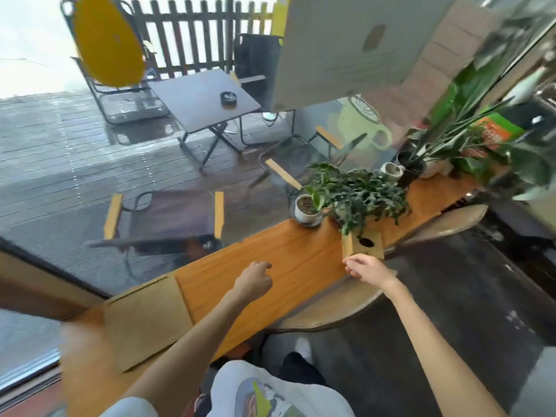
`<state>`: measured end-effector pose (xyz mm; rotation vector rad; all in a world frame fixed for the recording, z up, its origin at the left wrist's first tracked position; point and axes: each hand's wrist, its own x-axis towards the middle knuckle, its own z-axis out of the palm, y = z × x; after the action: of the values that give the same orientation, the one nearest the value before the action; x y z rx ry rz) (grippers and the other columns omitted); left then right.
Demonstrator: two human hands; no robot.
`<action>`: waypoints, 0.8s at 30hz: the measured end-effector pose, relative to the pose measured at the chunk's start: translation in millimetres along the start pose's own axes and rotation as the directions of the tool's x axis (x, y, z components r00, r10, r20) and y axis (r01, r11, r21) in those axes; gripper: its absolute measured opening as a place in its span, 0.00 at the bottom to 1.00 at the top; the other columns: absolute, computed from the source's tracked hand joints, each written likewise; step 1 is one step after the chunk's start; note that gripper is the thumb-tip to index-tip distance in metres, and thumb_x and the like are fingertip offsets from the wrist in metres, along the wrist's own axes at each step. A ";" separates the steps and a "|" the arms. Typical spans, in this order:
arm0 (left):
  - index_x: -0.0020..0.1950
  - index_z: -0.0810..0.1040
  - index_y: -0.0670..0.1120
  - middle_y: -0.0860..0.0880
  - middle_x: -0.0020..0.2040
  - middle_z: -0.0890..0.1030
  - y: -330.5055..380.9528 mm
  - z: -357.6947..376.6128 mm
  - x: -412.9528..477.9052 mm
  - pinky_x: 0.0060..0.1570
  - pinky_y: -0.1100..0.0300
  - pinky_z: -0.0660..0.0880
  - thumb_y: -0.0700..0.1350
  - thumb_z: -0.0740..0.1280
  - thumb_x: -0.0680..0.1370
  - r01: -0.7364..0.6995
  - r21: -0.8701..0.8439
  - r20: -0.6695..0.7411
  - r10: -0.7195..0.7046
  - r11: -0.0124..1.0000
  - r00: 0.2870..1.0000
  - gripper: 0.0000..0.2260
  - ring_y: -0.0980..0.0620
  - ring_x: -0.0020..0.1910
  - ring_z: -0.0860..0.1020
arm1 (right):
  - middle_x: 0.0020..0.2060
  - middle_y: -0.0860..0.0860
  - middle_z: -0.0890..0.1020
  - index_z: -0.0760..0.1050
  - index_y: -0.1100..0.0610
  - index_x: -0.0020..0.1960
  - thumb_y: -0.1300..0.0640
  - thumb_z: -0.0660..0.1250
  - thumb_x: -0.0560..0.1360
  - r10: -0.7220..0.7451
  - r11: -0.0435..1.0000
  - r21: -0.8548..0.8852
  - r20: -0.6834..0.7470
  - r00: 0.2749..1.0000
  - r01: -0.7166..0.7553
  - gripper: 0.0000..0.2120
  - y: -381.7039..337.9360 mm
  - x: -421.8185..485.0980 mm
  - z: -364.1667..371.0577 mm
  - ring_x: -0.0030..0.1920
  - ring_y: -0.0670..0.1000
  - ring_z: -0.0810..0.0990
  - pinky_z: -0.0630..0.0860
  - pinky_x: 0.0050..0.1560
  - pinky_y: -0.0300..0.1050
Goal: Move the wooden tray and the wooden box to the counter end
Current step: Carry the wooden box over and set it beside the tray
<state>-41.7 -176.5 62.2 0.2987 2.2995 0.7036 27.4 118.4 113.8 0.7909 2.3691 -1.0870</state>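
A flat pale wooden tray (147,322) lies on the orange counter (270,266) at its near left end. A small wooden box (362,245) with a round hole in its top stands farther right, beside the plants. My right hand (368,269) hovers just in front of the box with fingers loosely apart, holding nothing. Over the bare counter between tray and box, my left hand (254,279) is loosely curled and empty.
A white potted plant (307,207) and a leafy plant (361,197) stand behind the box, with more pots (391,171) farther right. Round stools (334,308) sit under the counter's near edge. A window runs along the counter's far side.
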 end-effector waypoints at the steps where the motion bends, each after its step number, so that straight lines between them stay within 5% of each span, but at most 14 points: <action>1: 0.77 0.67 0.47 0.43 0.76 0.68 15.5 8.1 14.1 0.61 0.50 0.75 0.39 0.57 0.79 -0.004 -0.005 0.024 0.004 1.000 1.000 0.25 0.43 0.71 0.72 | 0.53 0.50 0.84 0.80 0.55 0.60 0.53 0.62 0.81 0.028 1.000 -0.013 -0.015 0.999 -0.028 0.13 14.8 11.6 -17.1 0.57 0.52 0.81 0.77 0.58 0.48; 8: 0.79 0.63 0.45 0.43 0.75 0.71 118.7 67.6 118.8 0.66 0.51 0.71 0.46 0.54 0.84 0.128 -0.151 0.152 -0.105 0.980 0.983 0.23 0.42 0.70 0.73 | 0.68 0.54 0.77 0.74 0.55 0.69 0.51 0.63 0.80 0.221 0.975 0.000 -0.031 0.975 -0.221 0.19 99.1 119.3 -110.5 0.69 0.56 0.74 0.70 0.69 0.53; 13: 0.77 0.66 0.44 0.41 0.74 0.72 170.1 117.9 213.4 0.65 0.54 0.71 0.47 0.54 0.83 0.254 -0.283 0.214 -0.198 0.925 0.957 0.22 0.40 0.70 0.72 | 0.73 0.55 0.71 0.66 0.53 0.75 0.52 0.61 0.82 0.414 0.863 0.282 0.079 0.907 -0.418 0.22 143.4 201.2 -134.7 0.71 0.59 0.71 0.71 0.67 0.56; 18: 0.68 0.74 0.41 0.43 0.57 0.81 187.3 167.8 287.4 0.46 0.54 0.76 0.41 0.61 0.81 0.288 -0.530 0.248 -0.179 0.798 0.952 0.16 0.41 0.55 0.78 | 0.73 0.54 0.71 0.65 0.50 0.75 0.42 0.56 0.81 0.506 0.679 0.499 0.213 0.836 -0.538 0.25 171.5 259.4 -112.8 0.69 0.57 0.72 0.70 0.65 0.56; 21: 0.74 0.71 0.40 0.45 0.63 0.80 195.2 167.1 284.4 0.57 0.53 0.78 0.39 0.64 0.79 0.302 -0.654 0.308 -0.120 0.693 0.944 0.22 0.45 0.60 0.78 | 0.68 0.54 0.77 0.69 0.52 0.74 0.31 0.52 0.77 0.520 0.551 0.589 0.313 0.795 -0.592 0.34 168.5 279.0 -73.7 0.65 0.59 0.77 0.75 0.64 0.57; 24: 0.77 0.63 0.48 0.46 0.70 0.73 175.1 154.4 262.7 0.64 0.52 0.76 0.46 0.72 0.75 0.331 -0.701 0.266 -0.199 0.632 0.943 0.33 0.46 0.66 0.74 | 0.74 0.55 0.71 0.65 0.51 0.76 0.33 0.51 0.77 0.493 0.531 0.596 0.360 0.792 -0.602 0.34 133.5 272.1 -22.1 0.70 0.60 0.72 0.70 0.70 0.61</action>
<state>-123.9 134.2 -80.1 -0.3577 1.6579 1.3229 -94.2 294.4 -102.0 1.5216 1.3354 -1.6509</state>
